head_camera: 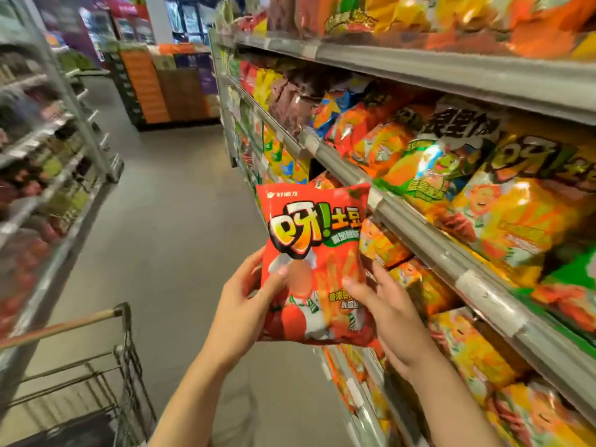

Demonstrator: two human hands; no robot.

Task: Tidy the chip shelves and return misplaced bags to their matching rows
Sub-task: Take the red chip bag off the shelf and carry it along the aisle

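Hands meet in the middle of the view around a red chip bag point(314, 253), held upright in the aisle just in front of the chip shelves point(419, 233) on the right. The left hand point(245, 301) takes the bag's lower left edge, thumb pressed on the printed front and the other fingers hidden behind it. The right hand point(383, 314) takes the lower right edge the same way, thumb on the front near the picture of fries, fingers wrapped round the back. Each grip is thus closed on the bag, pinching it between thumb and fingers.

The bag's front faces the camera, with large yellow and white characters, a green flavour band and tomatoes at the bottom. Its top corner stands close to the grey shelf rail point(458, 262), though whether it touches cannot be told.

On the shelf at bag height lie rows of orange and yellow bags point(516, 221), with a green and yellow bag point(442, 166) beside them. Lower rows hold more orange and yellow bags. A shopping cart point(106, 366) with a wooden handle stands at the lower left on the grey floor point(167, 227), well apart from the hands. Another shelving unit point(48, 162), blurred, lines the left side.
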